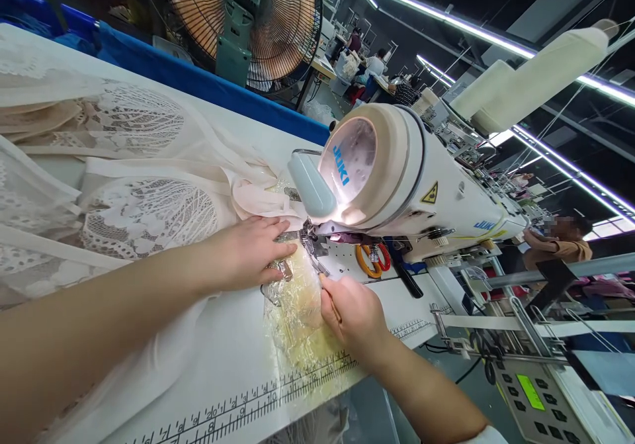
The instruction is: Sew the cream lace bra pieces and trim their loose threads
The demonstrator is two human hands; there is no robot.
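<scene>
**Ana:** Where is the pale cloth (251,199) in the head view?

**Ben:** On the counter (223,358). It runs from the left in to the needle foot (310,240) of the sewing machine (397,173).

**Ana:** Which hand is nearer?

**Ben:** The left hand (253,252). It lies flat, its grip let go, with its fingers at the cloth's edge by the foot. The right hand (352,315) is on the near side. Its grip is curled tight on a thin stick (331,304) that points up at the foot.
</scene>
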